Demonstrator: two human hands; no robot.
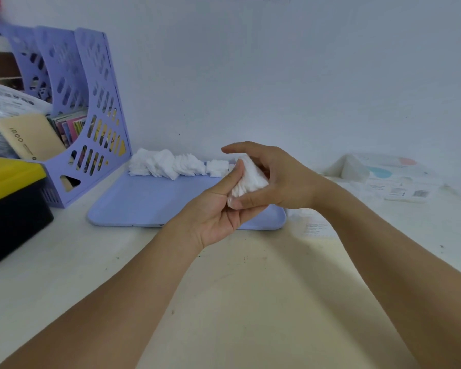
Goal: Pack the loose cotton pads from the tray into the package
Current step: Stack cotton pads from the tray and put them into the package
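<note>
Pale blue-grey wall behind, cream-white tabletop [64, 262] with small dark specks. Flat lilac plastic tray [149, 198] sits near the tabletop's back edge, centre. A row of loose white square cotton pads [168, 165] lies heaped along the tray's back edge, from its back left corner towards the middle; rest of that edge hidden by the hands.

Both hands are raised over the tray's right half, meeting on a fanned stack of white cotton pads [249, 177]. Left hand [218, 211], palm up, thumb pressed against the stack's left side, other fingers curled underneath, mostly hidden. Right hand [274, 179] comes from the right, thumb pressed on the stack's lower edge, index finger stretched out above it, remaining fingers curled behind the pads. Stack is pinched between both hands, clear of the tray.

White plastic package with pastel pink and blue spots [383, 174] lies at the tabletop's back right, well apart from the tray; whether its opening is open cannot tell. A white printed sheet [314, 225] lies just beside the tray's front right corner.

Left back: lilac perforated plastic file holder [91, 107] with books inside, just beside the tray's back left corner. In front of it, at the left edge, a black box with yellow lid [11, 206]. A beige card packet [30, 137] leans behind it.
</note>
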